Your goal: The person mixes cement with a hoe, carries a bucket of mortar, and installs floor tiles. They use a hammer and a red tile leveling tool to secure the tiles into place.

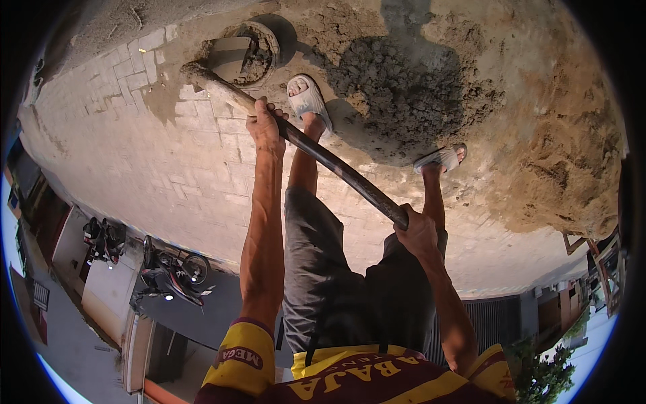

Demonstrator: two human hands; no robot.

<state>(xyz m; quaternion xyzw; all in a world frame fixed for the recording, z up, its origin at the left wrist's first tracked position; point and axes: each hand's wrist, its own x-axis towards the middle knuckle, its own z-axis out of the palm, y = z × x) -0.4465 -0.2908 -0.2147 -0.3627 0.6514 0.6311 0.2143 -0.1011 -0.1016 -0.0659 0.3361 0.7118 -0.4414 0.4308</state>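
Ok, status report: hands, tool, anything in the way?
Left hand and right hand closed on handle. Blade at bucket, contact unclear. Left sandal close beside bucket; dark mix ahead of feet.

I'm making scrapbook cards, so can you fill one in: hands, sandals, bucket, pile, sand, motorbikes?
Left hand: grips the pole
Right hand: grips the pole's near end
Sandals: pale, both worn
Bucket: beyond the left sandal, grey lumps inside
Pile: dark, lumpy, ahead of the sandals
Sand: brown, far right
Motorbikes: lower left
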